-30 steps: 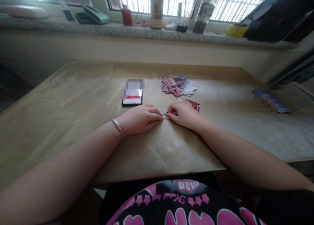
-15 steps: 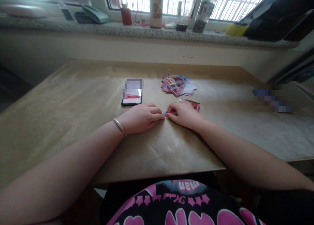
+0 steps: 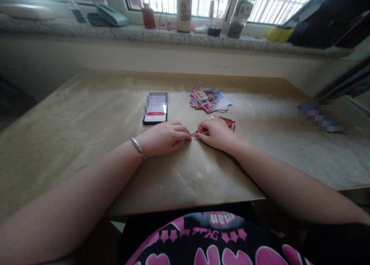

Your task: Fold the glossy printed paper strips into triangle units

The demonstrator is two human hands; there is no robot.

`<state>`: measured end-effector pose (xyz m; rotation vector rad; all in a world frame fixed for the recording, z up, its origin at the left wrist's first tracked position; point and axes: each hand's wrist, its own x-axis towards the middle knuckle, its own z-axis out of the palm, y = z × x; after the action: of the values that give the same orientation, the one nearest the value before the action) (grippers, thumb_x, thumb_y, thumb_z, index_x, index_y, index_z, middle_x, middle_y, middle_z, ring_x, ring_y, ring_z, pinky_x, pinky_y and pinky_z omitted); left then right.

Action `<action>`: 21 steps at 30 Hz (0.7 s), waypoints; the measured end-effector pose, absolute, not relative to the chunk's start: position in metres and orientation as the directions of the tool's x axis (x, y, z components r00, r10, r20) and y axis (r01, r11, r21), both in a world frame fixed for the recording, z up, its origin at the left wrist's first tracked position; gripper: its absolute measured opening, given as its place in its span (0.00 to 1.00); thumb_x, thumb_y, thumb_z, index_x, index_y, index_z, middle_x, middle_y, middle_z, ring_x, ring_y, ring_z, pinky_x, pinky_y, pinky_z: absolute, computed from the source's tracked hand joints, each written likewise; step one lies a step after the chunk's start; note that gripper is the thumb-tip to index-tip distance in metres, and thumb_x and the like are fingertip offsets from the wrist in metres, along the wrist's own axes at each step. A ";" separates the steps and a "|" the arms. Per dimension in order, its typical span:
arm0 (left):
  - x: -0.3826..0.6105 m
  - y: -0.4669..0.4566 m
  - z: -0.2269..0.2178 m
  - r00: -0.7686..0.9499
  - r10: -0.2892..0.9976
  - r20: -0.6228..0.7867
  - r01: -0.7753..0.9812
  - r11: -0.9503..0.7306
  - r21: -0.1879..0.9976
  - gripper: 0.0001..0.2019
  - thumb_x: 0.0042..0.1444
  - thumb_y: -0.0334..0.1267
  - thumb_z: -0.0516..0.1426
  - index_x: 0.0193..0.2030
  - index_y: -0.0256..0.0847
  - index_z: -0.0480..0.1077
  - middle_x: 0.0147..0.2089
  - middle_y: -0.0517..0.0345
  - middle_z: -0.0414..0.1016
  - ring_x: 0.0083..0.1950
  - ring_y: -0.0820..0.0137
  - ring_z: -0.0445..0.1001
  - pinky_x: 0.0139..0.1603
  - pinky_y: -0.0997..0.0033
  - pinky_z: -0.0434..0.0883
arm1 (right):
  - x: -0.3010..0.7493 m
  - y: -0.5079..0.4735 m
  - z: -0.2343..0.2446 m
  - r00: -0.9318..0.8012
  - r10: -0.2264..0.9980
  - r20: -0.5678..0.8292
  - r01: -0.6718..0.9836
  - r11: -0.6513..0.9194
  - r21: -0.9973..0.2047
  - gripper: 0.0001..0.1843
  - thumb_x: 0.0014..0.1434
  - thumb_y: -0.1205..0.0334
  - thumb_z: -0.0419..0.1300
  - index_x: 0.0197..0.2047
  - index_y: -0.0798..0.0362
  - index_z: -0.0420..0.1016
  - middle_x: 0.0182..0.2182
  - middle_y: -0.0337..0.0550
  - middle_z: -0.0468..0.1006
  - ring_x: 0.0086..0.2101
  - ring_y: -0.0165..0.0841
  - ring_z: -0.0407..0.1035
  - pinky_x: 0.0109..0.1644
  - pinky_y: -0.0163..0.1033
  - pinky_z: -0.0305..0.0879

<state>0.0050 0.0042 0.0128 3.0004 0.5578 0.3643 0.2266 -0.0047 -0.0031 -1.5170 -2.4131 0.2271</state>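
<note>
A colourful printed piece of paper [image 3: 228,123] lies on the table, mostly hidden under my right hand [image 3: 215,133]. My right hand's thumb and fingers are closed on its near part, where a blue and white edge shows. My left hand [image 3: 170,138], with a silver bangle at the wrist, has its fingertips pressed together at the left end of the same paper. The two hands' fingertips are a small gap apart. Just beyond my left hand lies a smartphone [image 3: 156,119] with a lit, partly blurred screen.
A loose pile of printed paper pieces [image 3: 208,99] lies past my right hand. A blurred bluish strip [image 3: 322,118] rests at the table's right side. Bottles [image 3: 184,14], a red container [image 3: 148,17] and a green case [image 3: 112,16] stand along the stone windowsill [image 3: 130,34].
My left hand has shifted slightly left, and a little more of the paper's edge shows between the fingertips. My right hand has hardly moved.
</note>
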 end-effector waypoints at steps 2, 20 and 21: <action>0.004 0.004 0.013 0.901 0.367 0.231 0.344 -0.929 0.136 0.16 0.61 0.28 0.50 0.50 0.39 0.74 0.49 0.51 0.77 0.50 0.67 0.73 0.54 0.67 0.71 | 0.227 -0.005 -0.003 -0.406 0.900 0.157 0.855 0.435 -0.282 0.10 0.59 0.54 0.60 0.32 0.51 0.75 0.34 0.43 0.81 0.38 0.40 0.71 0.56 0.51 0.54; -0.001 0.003 0.019 0.899 0.398 0.180 0.368 -0.912 0.180 0.16 0.58 0.26 0.51 0.48 0.40 0.75 0.51 0.53 0.77 0.51 0.67 0.74 0.56 0.66 0.70 | 0.227 -0.005 -0.003 -0.404 0.902 0.153 0.855 0.432 -0.287 0.10 0.58 0.54 0.60 0.30 0.51 0.75 0.34 0.43 0.81 0.39 0.39 0.71 0.55 0.49 0.54; -0.002 0.003 0.019 0.900 0.397 0.181 0.367 -0.913 0.178 0.16 0.58 0.26 0.51 0.48 0.40 0.75 0.51 0.54 0.77 0.51 0.67 0.74 0.56 0.66 0.70 | 0.227 -0.005 -0.003 -0.403 0.902 0.153 0.856 0.431 -0.285 0.10 0.58 0.54 0.60 0.30 0.51 0.74 0.34 0.43 0.81 0.39 0.39 0.71 0.54 0.48 0.55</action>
<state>-0.0016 0.0028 0.0195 2.9248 0.5907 0.3222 0.2268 -0.0048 -0.0031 -1.5215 -2.4042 0.2321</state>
